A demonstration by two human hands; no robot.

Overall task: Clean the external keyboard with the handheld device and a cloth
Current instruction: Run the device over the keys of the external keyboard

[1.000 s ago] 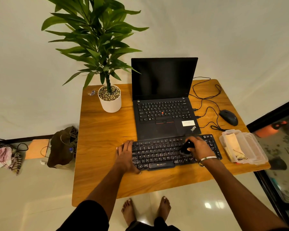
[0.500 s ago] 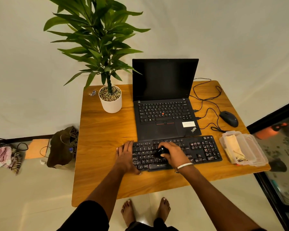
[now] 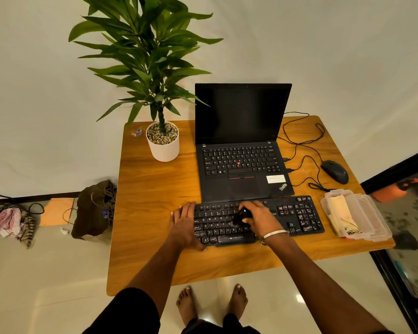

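Note:
A black external keyboard (image 3: 297, 216) lies along the front of the wooden table (image 3: 155, 189), just in front of the laptop. My right hand (image 3: 258, 216) is over the keyboard's middle, closed around a small black handheld device (image 3: 242, 216) that touches the keys. My left hand (image 3: 185, 225) lies flat with fingers spread, pressing on the keyboard's left end and the table beside it. A folded cream cloth (image 3: 342, 212) rests inside a clear plastic box (image 3: 372, 218) at the table's right.
An open black laptop (image 3: 241, 145) stands behind the keyboard. A white potted plant (image 3: 163, 141) is at the back left. A black mouse (image 3: 334, 171) and loose cables (image 3: 304, 145) lie at the right. A dark bag (image 3: 94, 210) sits on the floor left.
My right hand with the device swept left along the keyboard from its right part to the left-centre, then came back slightly to the middle. My left hand stayed put.

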